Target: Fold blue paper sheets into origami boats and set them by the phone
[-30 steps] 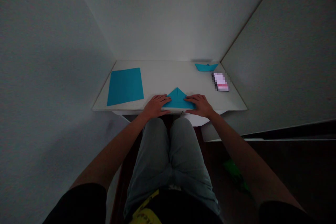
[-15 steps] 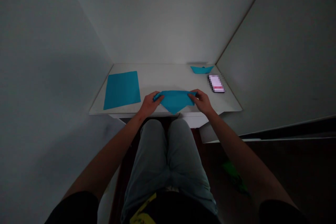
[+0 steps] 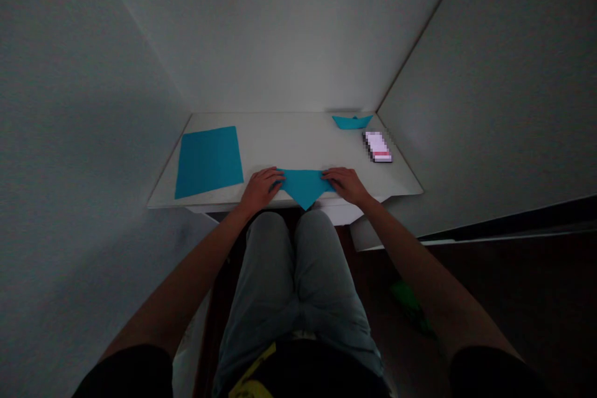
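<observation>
- Now, in the head view, the folded blue paper (image 3: 304, 185) has its point on the near side; a second ago it pointed away.
- Left hand (image 3: 262, 188) and right hand (image 3: 346, 184) each cover one end of it; whether they pinch, I cannot tell.
- Its tip overhangs the near edge of the white table (image 3: 286, 143); behind, tabletop stretches to the wall (image 3: 280, 31).
</observation>
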Demonstrator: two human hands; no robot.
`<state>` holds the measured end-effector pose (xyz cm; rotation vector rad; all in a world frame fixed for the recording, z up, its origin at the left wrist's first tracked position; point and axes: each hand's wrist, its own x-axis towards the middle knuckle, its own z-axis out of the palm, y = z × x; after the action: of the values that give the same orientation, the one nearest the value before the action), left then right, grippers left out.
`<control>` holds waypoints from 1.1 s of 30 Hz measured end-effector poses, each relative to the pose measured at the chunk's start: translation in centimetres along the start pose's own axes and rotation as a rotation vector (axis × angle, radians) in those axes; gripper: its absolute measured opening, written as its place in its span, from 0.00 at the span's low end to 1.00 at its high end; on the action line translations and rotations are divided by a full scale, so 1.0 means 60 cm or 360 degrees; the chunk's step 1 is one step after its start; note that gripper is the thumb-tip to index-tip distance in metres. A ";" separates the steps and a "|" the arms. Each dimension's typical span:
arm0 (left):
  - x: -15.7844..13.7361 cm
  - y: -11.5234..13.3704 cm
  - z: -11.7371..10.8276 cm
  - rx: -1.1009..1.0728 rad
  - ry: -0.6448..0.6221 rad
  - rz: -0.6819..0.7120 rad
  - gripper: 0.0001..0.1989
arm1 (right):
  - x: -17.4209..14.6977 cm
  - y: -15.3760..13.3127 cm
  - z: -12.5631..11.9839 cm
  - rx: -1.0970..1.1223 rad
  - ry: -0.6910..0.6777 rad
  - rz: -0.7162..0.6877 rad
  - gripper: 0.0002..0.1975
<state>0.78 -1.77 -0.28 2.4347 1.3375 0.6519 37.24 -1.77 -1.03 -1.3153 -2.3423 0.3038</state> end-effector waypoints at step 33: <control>0.043 -0.034 -0.012 -0.0230 -0.0334 -0.0276 0.19 | -0.014 0.038 -0.002 0.0112 -0.0118 0.0244 0.31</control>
<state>0.15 1.53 0.02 2.1756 1.3471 0.4210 39.39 -1.28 -2.03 -1.4749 -2.2721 0.4857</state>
